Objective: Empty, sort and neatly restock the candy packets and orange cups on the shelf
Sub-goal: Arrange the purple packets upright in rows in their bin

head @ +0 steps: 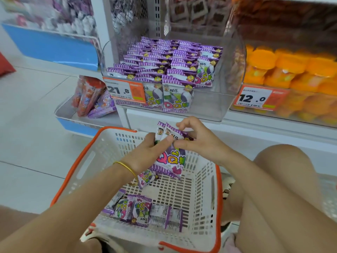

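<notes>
So the white shelf [255, 128] fills the whole top half, and we're crouched in front of it with our white basket [102, 150], the orange-rimmed one, parked on the floor right under it. Our right knee [284, 161] sits just beside the basket's right wall.

On the shelf there's a clear bin [215, 105] with purple candy packets [164, 64] stacked in neat overlapping rows, filling the left and middle of it. The right front corner of the bin is bare. Next section over to the right, the orange cups [291, 66] are lined up behind their own clear front. Down to the left, a lower tray [62, 114] holds some red and purple packs [91, 99] leaning on each other.

In the basket, a row of loose packets [142, 210] lies along the near wall, some face up, some showing the back, plus one small packet [145, 178] on its own in the middle.

We're holding a bunch of packets [171, 157] over the far end of the basket, which hides that bit of the floor. Our left hand [145, 152] is curled round the bunch from the left, thumb across the front. Our right hand [197, 139] pinches the top edges with thumb and forefinger, other fingers loosely bent.

An orange 21.8 price tag [124, 91] covers the left of the bin's front row, a 12.0 tag [259, 98] sits in front of the cups, and there's a gold bracelet [125, 166] on our left wrist
</notes>
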The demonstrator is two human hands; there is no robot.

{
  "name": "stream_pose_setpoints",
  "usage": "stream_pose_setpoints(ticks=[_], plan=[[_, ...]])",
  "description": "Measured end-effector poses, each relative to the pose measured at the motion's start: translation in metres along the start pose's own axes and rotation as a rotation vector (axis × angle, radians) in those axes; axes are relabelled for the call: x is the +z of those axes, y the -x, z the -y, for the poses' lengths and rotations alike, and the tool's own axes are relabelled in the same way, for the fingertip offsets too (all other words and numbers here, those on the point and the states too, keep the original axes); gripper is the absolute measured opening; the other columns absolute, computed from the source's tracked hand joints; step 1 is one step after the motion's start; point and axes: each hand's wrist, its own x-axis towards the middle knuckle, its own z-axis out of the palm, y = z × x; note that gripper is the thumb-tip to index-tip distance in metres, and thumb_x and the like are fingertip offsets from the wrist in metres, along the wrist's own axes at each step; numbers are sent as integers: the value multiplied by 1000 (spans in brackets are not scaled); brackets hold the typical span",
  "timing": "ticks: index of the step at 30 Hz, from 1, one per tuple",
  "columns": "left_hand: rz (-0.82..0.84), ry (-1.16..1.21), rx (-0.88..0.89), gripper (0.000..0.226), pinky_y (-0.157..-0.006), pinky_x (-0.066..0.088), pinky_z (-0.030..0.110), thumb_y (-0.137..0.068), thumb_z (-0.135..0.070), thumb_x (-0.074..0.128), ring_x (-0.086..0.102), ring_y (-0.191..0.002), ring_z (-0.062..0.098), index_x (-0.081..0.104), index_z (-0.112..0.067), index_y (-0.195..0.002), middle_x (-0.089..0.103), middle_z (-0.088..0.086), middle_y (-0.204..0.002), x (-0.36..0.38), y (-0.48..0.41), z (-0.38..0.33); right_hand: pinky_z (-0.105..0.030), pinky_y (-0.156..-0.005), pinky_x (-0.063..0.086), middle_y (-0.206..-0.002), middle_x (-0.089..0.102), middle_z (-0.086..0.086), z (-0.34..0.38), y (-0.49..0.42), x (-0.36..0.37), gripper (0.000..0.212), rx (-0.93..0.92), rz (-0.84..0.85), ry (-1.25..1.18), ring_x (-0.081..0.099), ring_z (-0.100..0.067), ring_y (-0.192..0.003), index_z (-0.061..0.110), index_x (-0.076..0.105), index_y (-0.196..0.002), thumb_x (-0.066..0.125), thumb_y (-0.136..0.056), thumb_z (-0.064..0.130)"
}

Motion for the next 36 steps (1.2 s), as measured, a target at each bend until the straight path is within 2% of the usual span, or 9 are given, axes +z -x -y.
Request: stream_pose_setpoints(ticks=[2,4,8,11,15,18,22,29,36], plan=[[-69,-28,115,27,-59,37,11,-95,-38,41,44,-59,-9,38,-13,-105,39,-6,-78,2,5,-4,-17,-72,52,-132,49,3,6,3,-2,39,57,59,-184,63,-9,-100,31,44,-114,67,-84,20],[-91,-26,233,23,-54,33,12,-93,-38,40,35,-50,0,35,-16,-87,31,-2,-71,4,12,-16,-25,-68,54,-122,58,3,17,7,-8,52,120,130,-344,68,-12,-90,33,45,-125,67,-81,18],[-71,-115,493,34,-78,37,10,-89,-49,34,48,-86,1,43,-19,-103,46,1,-98,5,12,-40,-34,-78,54,-101,70,3,47,12,-32,61,86,144,-244,68,-12,-84,28,57,-117,82,-63,13],[-126,-217,607,31,-82,33,15,-92,-51,30,43,-95,1,39,-23,-103,43,0,-102,0,-4,-73,-22,-69,54,-92,67,14,88,12,-57,57,25,-2,-58,65,0,-73,23,54,-117,79,-69,6],[-276,-215,731,75,-100,36,33,-84,-63,27,45,-116,19,37,-7,-133,46,11,-125,-17,-46,-124,-19,-71,53,-96,65,9,140,-4,-99,53,-139,-270,224,62,1,-77,21,58,-110,85,-65,12],[-438,-636,719,83,-111,21,34,-83,-61,19,32,-134,27,35,-3,-141,37,16,-143,-31,-79,-132,-28,-74,49,-109,64,-6,154,-37,-129,60,-116,-413,470,61,-17,-91,10,59,-117,86,-64,19],[-370,-1060,424,56,-117,8,47,-98,-49,20,7,-145,21,19,-25,-149,13,2,-158,-32,-103,-113,-34,-83,48,-132,54,-17,146,-90,-142,81,175,-322,770,57,-29,-112,2,40,-139,82,-72,24],[-395,-1125,426,76,-116,6,44,-83,-59,-5,8,-145,16,25,-29,-146,19,-2,-156,-31,-106,-108,-38,-97,47,-137,50,-14,94,-149,-138,75,449,-248,788,53,-30,-120,2,44,-137,80,-75,26],[-411,-1117,466,96,-116,7,42,-68,-60,-17,11,-144,16,33,-27,-143,24,-1,-154,-31,-106,-105,-33,-71,42,-118,60,-5,83,-157,-130,37,376,-331,1094,52,-23,-93,9,55,-118,69,-86,22]])
